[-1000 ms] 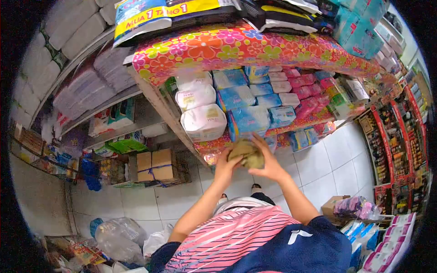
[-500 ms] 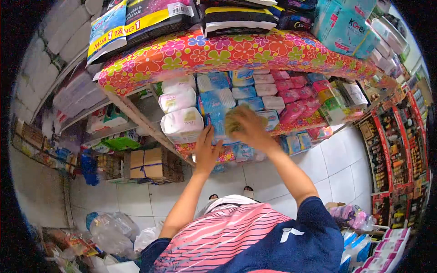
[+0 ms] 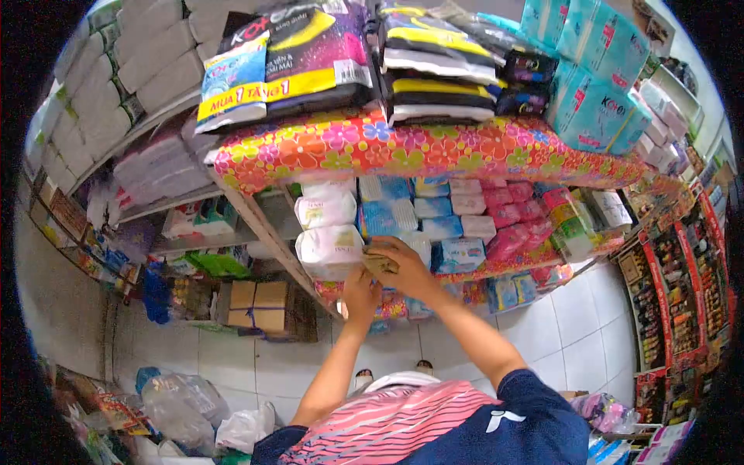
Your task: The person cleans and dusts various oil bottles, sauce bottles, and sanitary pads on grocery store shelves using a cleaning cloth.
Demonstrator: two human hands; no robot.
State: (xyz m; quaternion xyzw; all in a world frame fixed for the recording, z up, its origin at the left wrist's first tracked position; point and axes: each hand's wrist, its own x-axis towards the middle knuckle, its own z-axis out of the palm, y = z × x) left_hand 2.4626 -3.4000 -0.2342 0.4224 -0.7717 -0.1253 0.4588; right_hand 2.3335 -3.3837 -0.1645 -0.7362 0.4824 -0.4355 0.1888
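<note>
My right hand is closed on a tan-brown cloth, bunched at the front of the shelf beside the white pack. Close below the cloth, my left hand has its fingers bent up towards it, partly covered by the right hand. What the left fingers grip, if anything, I cannot tell. Behind both hands lie rows of soft packs: blue packs in the middle, pale pink packs beside them, and bright pink packs further right.
A flower-patterned shelf cover runs above the hands, carrying black packs and turquoise packs. A slanted shelf post stands left. Tied cardboard boxes and plastic bags sit low on the left, above white floor tiles.
My right hand has drawn the cloth left and towards me, from over the blue packs to beside my left hand. The left fingers, stretched out before, are now bent. The view has tilted upward.
</note>
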